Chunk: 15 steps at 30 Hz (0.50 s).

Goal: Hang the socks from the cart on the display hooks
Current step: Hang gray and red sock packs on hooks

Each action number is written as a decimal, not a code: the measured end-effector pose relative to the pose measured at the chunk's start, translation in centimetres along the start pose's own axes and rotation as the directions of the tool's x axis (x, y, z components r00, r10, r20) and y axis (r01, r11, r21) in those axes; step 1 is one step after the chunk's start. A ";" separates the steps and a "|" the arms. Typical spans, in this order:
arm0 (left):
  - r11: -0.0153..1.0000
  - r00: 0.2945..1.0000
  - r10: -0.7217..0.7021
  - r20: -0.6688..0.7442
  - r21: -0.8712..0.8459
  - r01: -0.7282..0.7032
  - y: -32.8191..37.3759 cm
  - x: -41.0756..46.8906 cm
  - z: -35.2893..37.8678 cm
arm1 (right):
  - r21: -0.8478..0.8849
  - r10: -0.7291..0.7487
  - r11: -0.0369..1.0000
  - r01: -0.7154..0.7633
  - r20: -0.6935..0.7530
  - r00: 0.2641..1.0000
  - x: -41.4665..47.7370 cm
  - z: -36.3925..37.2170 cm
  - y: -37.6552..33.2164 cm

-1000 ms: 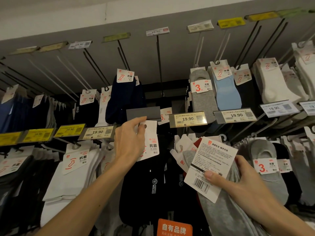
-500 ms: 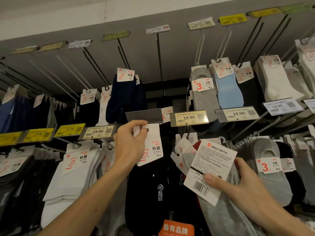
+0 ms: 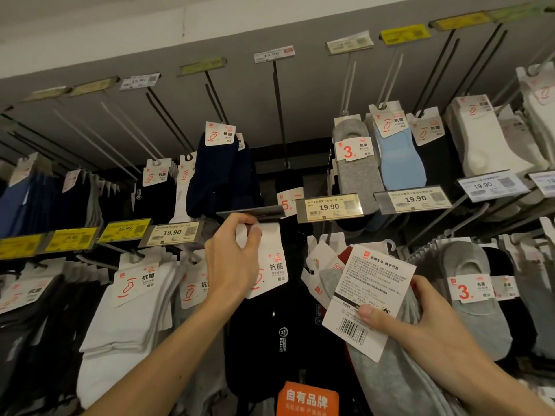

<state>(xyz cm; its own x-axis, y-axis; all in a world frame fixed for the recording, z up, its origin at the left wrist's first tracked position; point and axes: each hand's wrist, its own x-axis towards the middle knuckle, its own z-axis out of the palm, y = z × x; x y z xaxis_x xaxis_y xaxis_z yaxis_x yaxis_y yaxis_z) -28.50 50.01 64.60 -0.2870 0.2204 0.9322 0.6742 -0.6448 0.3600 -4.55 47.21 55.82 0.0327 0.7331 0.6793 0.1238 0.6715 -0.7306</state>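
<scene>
**Item 1: black sock pack** (image 3: 264, 340) with a white header card (image 3: 271, 262).
- Location: below and left of the centre 19.90 label (image 3: 329, 207), in front of the lower row.
- Hold: the left hand (image 3: 232, 256) pinches the card's top edge between thumb and forefinger, with the other fingers curled behind.
- Contact: the card top meets the underside of a blank grey label holder (image 3: 250, 211) (whether its hole sits on a hook cannot be told).

**Item 2: grey sock bundle** (image 3: 381, 373).
- Location: below and right of the label.
- Hold: the right hand (image 3: 420, 322) grips it, thumb pressed flat on the barcode card (image 3: 365, 298) and fingers wrapped behind, hidden.

**Surroundings**
- Navy socks (image 3: 216, 178) hang up-left of the label, just above the holder.
- Grey no-show socks (image 3: 357, 175) hang directly above the label, with a light-blue pair (image 3: 401, 157) beside them.
- White socks (image 3: 126, 313) are packed tightly far to the lower left.
- Yellow price tags (image 3: 72, 238) sit far left.
- An orange sign (image 3: 306, 399) is straight below, at the frame's bottom edge.

**Clearance**
- White hanger cards (image 3: 318, 259) crowd the gap between pack and bundle.
- A long black prong (image 3: 279, 115) above-left of the label runs exposed against the grey back panel (image 3: 312, 94).
</scene>
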 end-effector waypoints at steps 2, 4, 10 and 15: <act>1.000 1.000 0.012 0.014 0.002 -0.012 0.0 -0.2 -0.1 | -0.008 -0.007 1.000 0.007 0.002 1.000 -0.1 0.0 0.0; 1.000 1.000 0.013 0.024 -0.014 -0.013 0.1 -0.2 -0.3 | -0.018 -0.011 1.000 0.011 -0.009 1.000 -0.1 -0.1 0.0; 1.000 1.000 -0.008 -0.020 -0.006 0.008 -0.3 0.4 -0.3 | -0.029 -0.001 1.000 0.001 0.001 1.000 -0.2 0.0 -0.4; 1.000 1.000 0.024 -0.009 0.017 -0.024 -0.7 0.5 -0.1 | -0.014 0.003 1.000 -0.003 0.012 1.000 -0.5 0.2 -0.5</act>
<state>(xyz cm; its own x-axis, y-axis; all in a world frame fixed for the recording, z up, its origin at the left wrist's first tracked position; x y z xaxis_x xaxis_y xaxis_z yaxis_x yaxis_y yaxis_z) -29.17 50.45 64.80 -0.2770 0.1984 0.9402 0.6920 -0.6377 0.3385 -4.84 46.51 55.89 0.0208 0.7366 0.6760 0.1377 0.6676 -0.7317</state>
